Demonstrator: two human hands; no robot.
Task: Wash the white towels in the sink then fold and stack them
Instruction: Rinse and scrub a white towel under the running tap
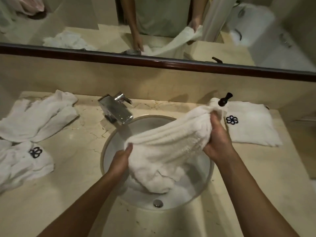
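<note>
A white towel (167, 142) stretches over the round white sink (207, 175), its lower part bunched down in the basin. My left hand (120, 159) grips the towel's left end above the basin. My right hand (218, 135) grips the other end, bunched and raised, at the sink's right rim. Water runs from the chrome faucet (116, 110) into the basin beside the towel.
Crumpled white towels (37, 115) lie on the beige counter at the left, one with a dark logo (25, 161). A folded towel with a logo (249, 124) lies flat at the right, behind a dark soap pump (224, 99). A mirror (153, 23) runs along the back wall.
</note>
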